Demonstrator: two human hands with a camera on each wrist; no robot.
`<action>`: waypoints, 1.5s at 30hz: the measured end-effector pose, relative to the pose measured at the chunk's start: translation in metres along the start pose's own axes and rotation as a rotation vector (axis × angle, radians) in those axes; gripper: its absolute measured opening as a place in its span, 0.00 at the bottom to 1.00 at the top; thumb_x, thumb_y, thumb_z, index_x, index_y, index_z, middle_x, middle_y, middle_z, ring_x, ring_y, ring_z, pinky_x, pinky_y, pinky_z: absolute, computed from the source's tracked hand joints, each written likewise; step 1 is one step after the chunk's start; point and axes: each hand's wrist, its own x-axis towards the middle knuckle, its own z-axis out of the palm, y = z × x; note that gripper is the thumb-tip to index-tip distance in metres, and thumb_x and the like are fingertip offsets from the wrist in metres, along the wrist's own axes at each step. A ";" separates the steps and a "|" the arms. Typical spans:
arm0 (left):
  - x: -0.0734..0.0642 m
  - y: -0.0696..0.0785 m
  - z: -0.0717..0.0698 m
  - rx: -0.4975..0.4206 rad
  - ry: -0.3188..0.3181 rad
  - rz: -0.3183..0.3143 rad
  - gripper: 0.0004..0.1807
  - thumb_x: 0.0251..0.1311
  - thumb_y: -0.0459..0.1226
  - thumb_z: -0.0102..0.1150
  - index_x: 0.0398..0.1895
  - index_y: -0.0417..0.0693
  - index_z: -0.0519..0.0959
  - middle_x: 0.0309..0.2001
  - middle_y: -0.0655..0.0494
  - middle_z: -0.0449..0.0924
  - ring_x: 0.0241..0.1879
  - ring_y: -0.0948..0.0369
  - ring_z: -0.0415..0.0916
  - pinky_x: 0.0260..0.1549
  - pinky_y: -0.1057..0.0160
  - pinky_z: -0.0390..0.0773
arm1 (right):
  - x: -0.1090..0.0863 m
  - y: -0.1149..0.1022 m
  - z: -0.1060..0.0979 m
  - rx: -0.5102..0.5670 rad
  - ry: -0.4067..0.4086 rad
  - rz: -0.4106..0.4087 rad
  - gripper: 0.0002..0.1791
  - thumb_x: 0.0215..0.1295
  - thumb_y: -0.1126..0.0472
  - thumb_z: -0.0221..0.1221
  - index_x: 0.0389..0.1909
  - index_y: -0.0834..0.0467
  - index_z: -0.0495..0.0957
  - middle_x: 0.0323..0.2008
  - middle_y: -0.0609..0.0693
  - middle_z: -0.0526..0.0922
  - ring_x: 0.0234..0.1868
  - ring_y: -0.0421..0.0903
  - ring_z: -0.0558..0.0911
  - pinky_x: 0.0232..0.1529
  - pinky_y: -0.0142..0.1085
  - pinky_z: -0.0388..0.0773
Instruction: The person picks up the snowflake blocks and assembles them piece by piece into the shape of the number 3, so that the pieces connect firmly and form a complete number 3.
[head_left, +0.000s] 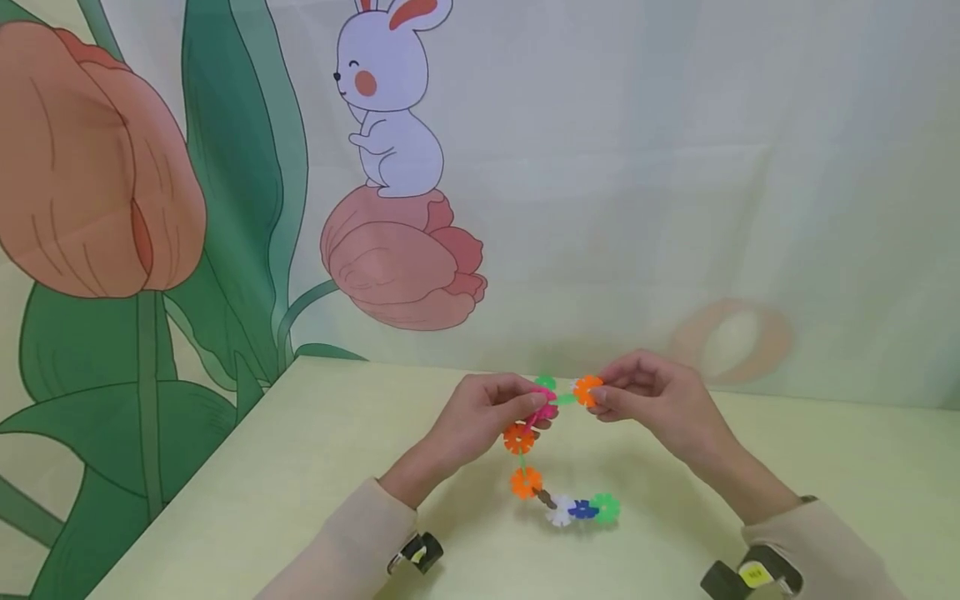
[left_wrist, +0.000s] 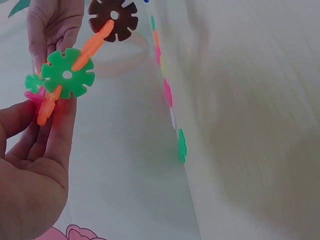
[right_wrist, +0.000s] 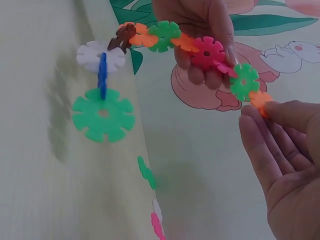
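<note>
A chain of slotted plastic flower discs, linked edge to edge, hangs between my hands over the table. My left hand [head_left: 487, 417] pinches a pink disc [right_wrist: 207, 53] in the chain. To its right, my right hand [head_left: 660, 404] holds the orange end disc [head_left: 588, 392] between thumb and fingers. A green disc [right_wrist: 244, 82] joins the two held parts. From the left hand the chain drops through an orange disc [head_left: 519, 438], another orange disc [head_left: 527, 482], a brown disc [left_wrist: 113, 19], a white disc [head_left: 559, 510] and a blue disc [right_wrist: 102, 75] to a green end disc [right_wrist: 103, 115].
Several loose discs, such as a green disc [left_wrist: 182, 145] and a pink disc [right_wrist: 157, 226], appear edge-on along the far edge of the pale table [head_left: 300, 500]. Behind it hangs a cloth backdrop [head_left: 600, 167] printed with tulips and a rabbit.
</note>
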 end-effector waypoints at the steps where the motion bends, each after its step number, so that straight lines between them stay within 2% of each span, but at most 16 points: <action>1: 0.000 0.000 0.000 -0.006 0.000 -0.002 0.12 0.75 0.38 0.65 0.49 0.38 0.88 0.45 0.39 0.89 0.44 0.54 0.90 0.45 0.59 0.88 | 0.000 0.000 0.001 0.011 -0.001 0.002 0.13 0.69 0.69 0.69 0.48 0.72 0.79 0.39 0.59 0.90 0.39 0.52 0.92 0.47 0.45 0.88; 5: -0.001 0.000 0.002 -0.012 0.010 -0.011 0.11 0.75 0.37 0.64 0.49 0.38 0.88 0.44 0.41 0.90 0.45 0.51 0.90 0.45 0.59 0.88 | -0.001 0.002 0.004 0.043 0.002 0.021 0.14 0.69 0.68 0.70 0.47 0.72 0.78 0.39 0.59 0.90 0.39 0.53 0.92 0.48 0.46 0.88; 9: -0.001 0.001 0.003 -0.001 0.020 0.004 0.10 0.75 0.37 0.65 0.48 0.39 0.89 0.41 0.46 0.91 0.45 0.48 0.89 0.44 0.60 0.88 | -0.003 0.002 0.006 0.058 0.019 0.028 0.13 0.69 0.68 0.70 0.46 0.71 0.77 0.39 0.59 0.90 0.39 0.53 0.92 0.48 0.46 0.88; 16: -0.001 0.003 0.004 0.053 0.043 0.015 0.11 0.74 0.39 0.66 0.48 0.39 0.89 0.38 0.52 0.91 0.42 0.55 0.90 0.36 0.65 0.85 | -0.005 0.001 0.010 0.094 0.025 0.022 0.12 0.69 0.70 0.69 0.45 0.73 0.77 0.38 0.59 0.90 0.39 0.53 0.92 0.48 0.48 0.87; 23: -0.001 0.004 0.004 0.043 0.040 0.012 0.11 0.74 0.38 0.66 0.48 0.38 0.89 0.38 0.52 0.91 0.46 0.45 0.89 0.37 0.65 0.86 | -0.005 0.001 0.011 0.098 0.031 0.022 0.13 0.69 0.70 0.70 0.46 0.72 0.77 0.39 0.60 0.90 0.39 0.54 0.92 0.47 0.48 0.87; 30: 0.001 0.002 0.001 -0.035 0.000 -0.014 0.13 0.76 0.40 0.63 0.52 0.39 0.89 0.43 0.49 0.91 0.45 0.54 0.90 0.45 0.59 0.88 | -0.003 0.001 0.009 0.058 0.052 0.035 0.15 0.69 0.68 0.70 0.48 0.71 0.77 0.40 0.58 0.90 0.40 0.53 0.92 0.49 0.45 0.87; 33: 0.003 0.000 0.000 -0.060 -0.019 -0.021 0.15 0.78 0.40 0.61 0.53 0.38 0.88 0.43 0.48 0.91 0.46 0.54 0.90 0.48 0.57 0.87 | -0.002 0.003 0.007 0.064 0.058 0.042 0.16 0.69 0.67 0.70 0.50 0.71 0.77 0.41 0.58 0.90 0.41 0.53 0.92 0.49 0.45 0.87; 39: 0.005 -0.003 -0.002 -0.096 -0.051 -0.053 0.19 0.81 0.42 0.55 0.56 0.35 0.86 0.45 0.45 0.90 0.48 0.52 0.89 0.46 0.57 0.88 | -0.001 0.006 0.006 0.095 0.067 0.057 0.16 0.70 0.67 0.70 0.51 0.72 0.78 0.42 0.57 0.89 0.42 0.53 0.92 0.50 0.45 0.87; 45: 0.005 -0.005 -0.003 -0.085 -0.076 -0.074 0.20 0.82 0.44 0.54 0.56 0.36 0.86 0.48 0.43 0.89 0.48 0.53 0.89 0.47 0.57 0.87 | 0.000 0.006 0.005 0.097 0.074 0.055 0.16 0.70 0.66 0.70 0.50 0.71 0.78 0.42 0.57 0.90 0.42 0.53 0.92 0.50 0.45 0.87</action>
